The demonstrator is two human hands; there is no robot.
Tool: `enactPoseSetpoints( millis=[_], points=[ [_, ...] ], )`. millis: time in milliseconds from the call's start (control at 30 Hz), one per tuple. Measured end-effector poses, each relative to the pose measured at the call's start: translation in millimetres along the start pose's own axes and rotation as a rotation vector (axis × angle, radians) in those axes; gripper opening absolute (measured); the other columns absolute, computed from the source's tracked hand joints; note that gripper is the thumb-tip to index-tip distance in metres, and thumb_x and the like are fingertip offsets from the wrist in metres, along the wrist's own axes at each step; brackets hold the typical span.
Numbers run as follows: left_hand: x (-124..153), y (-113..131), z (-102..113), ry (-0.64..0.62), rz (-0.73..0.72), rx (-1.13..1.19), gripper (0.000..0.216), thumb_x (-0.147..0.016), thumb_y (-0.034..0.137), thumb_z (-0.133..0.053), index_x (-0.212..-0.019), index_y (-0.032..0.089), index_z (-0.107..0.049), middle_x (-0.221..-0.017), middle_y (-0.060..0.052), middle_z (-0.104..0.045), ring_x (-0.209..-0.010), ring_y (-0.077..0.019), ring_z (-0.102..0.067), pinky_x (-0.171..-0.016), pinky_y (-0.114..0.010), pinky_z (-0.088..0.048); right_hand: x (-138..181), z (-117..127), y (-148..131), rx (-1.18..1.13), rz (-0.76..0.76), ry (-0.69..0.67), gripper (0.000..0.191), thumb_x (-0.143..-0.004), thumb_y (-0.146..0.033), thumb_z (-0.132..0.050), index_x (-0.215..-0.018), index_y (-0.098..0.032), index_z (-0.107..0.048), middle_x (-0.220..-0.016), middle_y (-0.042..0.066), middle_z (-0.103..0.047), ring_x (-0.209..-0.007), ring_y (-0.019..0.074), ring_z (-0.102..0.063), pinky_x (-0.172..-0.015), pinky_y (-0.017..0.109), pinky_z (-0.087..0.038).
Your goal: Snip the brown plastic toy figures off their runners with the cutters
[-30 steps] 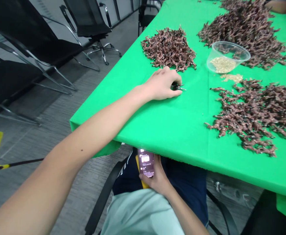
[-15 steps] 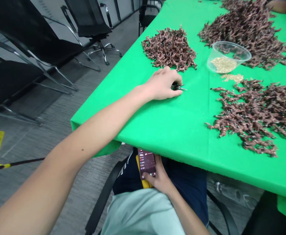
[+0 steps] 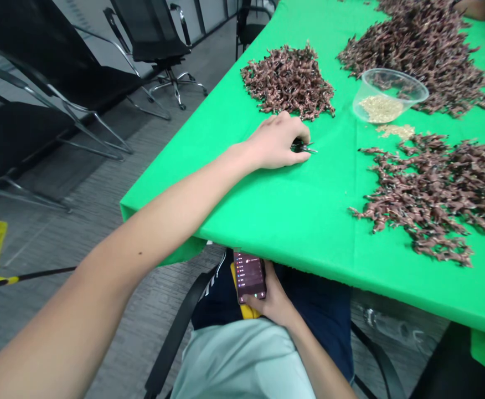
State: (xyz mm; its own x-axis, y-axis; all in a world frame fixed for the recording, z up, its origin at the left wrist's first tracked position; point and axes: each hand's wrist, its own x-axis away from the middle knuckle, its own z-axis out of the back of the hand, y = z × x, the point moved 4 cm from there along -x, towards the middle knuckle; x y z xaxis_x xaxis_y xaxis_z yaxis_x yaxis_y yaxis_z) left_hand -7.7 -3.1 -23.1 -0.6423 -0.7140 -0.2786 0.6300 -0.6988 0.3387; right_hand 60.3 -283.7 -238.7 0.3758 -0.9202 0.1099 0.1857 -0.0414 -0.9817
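My left hand [image 3: 278, 142] rests on the green table [image 3: 292, 210], its fingers curled round a small dark metal tool [image 3: 303, 147] whose tips poke out to the right. A pile of small brown parts [image 3: 289, 82] lies just beyond that hand. My right hand [image 3: 269, 297] is below the table edge, over my lap, holding a phone [image 3: 249, 275] with its screen lit.
Two more heaps of brown parts [image 3: 437, 185] [image 3: 419, 47] cover the right side. A clear plastic bowl [image 3: 388, 95] holds tan grains, with some spilled grains [image 3: 395, 131] beside it. Black office chairs [image 3: 155, 33] stand on the floor at left. Another person's hand [image 3: 477, 8] shows at the top right.
The phone in my right hand has tilted and slid slightly down and right. My left hand has stayed on the tool.
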Motion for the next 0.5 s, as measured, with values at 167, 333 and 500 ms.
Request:
enactPoseSetpoints(
  millis=[167,333,500],
  points=[
    [0,0,0,-0.003,0.002,-0.002,0.033,-0.083,0.043,-0.063,-0.109,0.025,-0.072,-0.107,-0.007,-0.072,-0.103,-0.0282,-0.061,-0.098,-0.045,-0.037,0,-2,-1,0.059,-0.036,0.009,0.103,-0.068,-0.03,-0.08,-0.151,-0.021,-0.019,-0.147,0.014,-0.039,-0.137,0.0316,-0.039,-0.115,0.047,-0.032],
    [1,1,0,-0.007,0.004,-0.004,0.034,-0.083,0.044,-0.063,-0.109,0.025,-0.073,-0.107,-0.007,-0.072,-0.103,-0.0286,-0.061,-0.099,-0.046,-0.037,-1,-2,0,0.024,-0.011,-0.007,0.096,-0.072,-0.026,-0.075,-0.151,-0.022,-0.019,-0.148,0.013,-0.039,-0.136,0.0298,-0.04,-0.115,0.045,-0.033],
    [1,1,1,-0.012,0.003,-0.017,0.035,-0.083,0.046,-0.061,-0.109,0.026,-0.072,-0.107,-0.007,-0.072,-0.103,-0.029,-0.061,-0.099,-0.046,-0.038,1,-3,10,0.044,-0.004,-0.006,0.092,-0.077,-0.027,-0.071,-0.151,-0.022,-0.018,-0.152,0.012,-0.034,-0.141,0.0299,-0.033,-0.118,0.046,-0.028]
  ],
)
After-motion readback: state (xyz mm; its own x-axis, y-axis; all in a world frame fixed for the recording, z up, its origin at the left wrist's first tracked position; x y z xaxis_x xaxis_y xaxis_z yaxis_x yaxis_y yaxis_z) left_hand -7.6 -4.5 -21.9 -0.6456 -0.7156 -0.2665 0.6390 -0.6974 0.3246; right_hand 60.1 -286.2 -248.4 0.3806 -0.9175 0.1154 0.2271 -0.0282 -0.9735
